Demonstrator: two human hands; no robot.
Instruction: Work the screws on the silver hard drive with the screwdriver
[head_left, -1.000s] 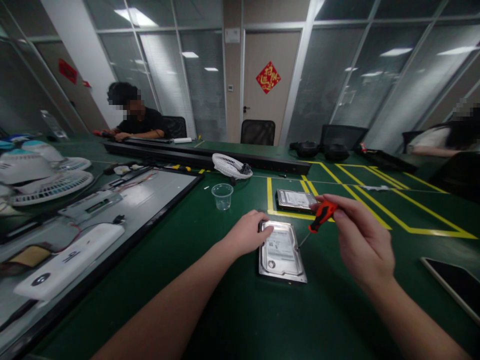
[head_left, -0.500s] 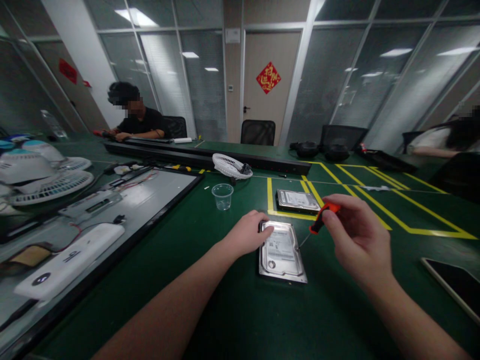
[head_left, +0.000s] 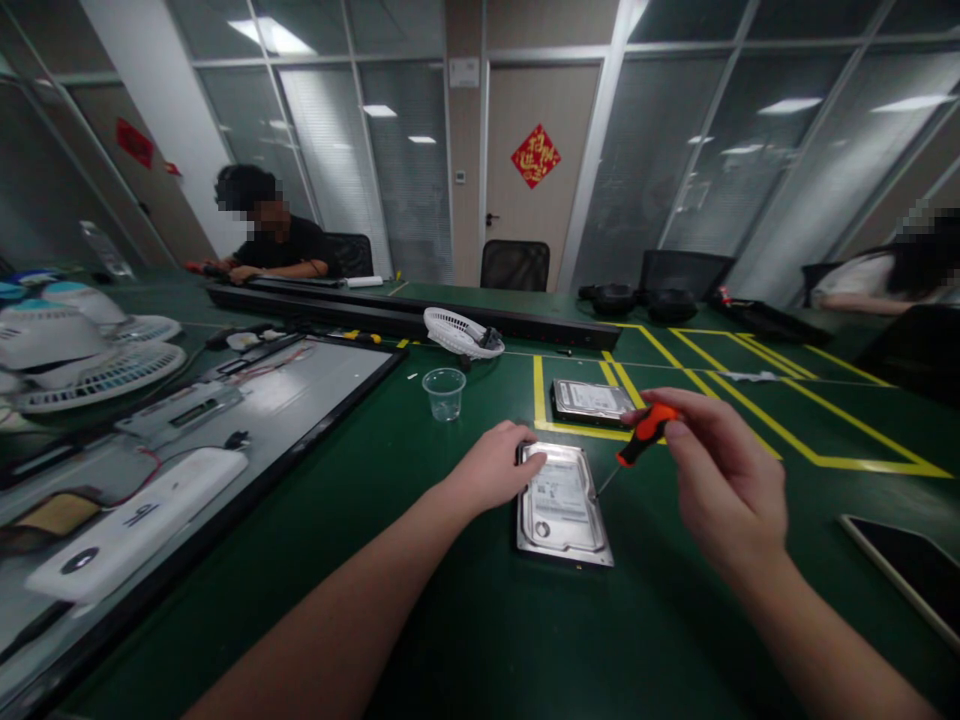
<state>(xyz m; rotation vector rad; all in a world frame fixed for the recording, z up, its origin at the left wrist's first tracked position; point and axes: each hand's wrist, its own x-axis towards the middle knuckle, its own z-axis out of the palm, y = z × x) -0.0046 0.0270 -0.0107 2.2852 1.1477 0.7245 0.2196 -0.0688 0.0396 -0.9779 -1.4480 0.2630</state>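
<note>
A silver hard drive [head_left: 559, 510] lies label up on the green table in front of me. My left hand [head_left: 501, 465] grips its far left edge, thumb on the top face and fingers along the side. In my right hand [head_left: 731, 460] is an orange and black screwdriver [head_left: 646, 432], held by its handle between thumb and fingers. Its shaft slants down to the left, and the tip meets the drive's right edge. Just beyond lies a second hard drive [head_left: 592, 400], partly behind the screwdriver hand. A clear plastic cup [head_left: 444, 394] stands to the left.
To the left is a large flat panel [head_left: 247, 410] bearing a white power strip [head_left: 139, 525] and cables. White fan parts [head_left: 465, 333] and a long black bar [head_left: 525, 328] lie farther back. A phone [head_left: 904, 570] rests at right. Two people sit at the table's far sides.
My right thumb has shifted back on the screwdriver handle and the fingers have moved around it. The tip stays at the drive's edge. My left hand has not moved.
</note>
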